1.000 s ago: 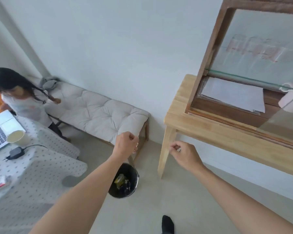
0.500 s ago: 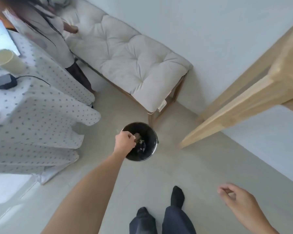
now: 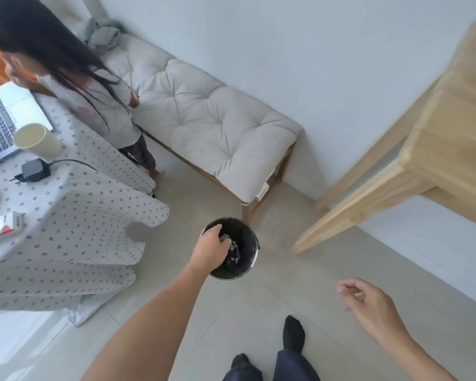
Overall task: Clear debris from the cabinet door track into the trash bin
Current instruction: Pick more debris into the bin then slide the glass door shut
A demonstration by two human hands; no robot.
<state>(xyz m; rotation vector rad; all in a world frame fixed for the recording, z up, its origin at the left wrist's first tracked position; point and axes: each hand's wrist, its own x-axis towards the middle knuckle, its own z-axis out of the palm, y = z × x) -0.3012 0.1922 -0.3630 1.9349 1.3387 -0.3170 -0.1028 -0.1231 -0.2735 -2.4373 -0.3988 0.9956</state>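
Now left hand [image 3: 210, 250] deeper over bin [image 3: 252, 240].

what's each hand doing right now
Left hand: over the bin, fingers curled down; contents cannot be told.
Right hand: open, empty, loosely curled.

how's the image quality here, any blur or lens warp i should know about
Head view: strong wide-angle warp, so the wooden table legs splay and the bench bows; the table's top right corner is smeared; light is soft and even, without glare; the left hand over the trash bin and the right hand are slightly soft.
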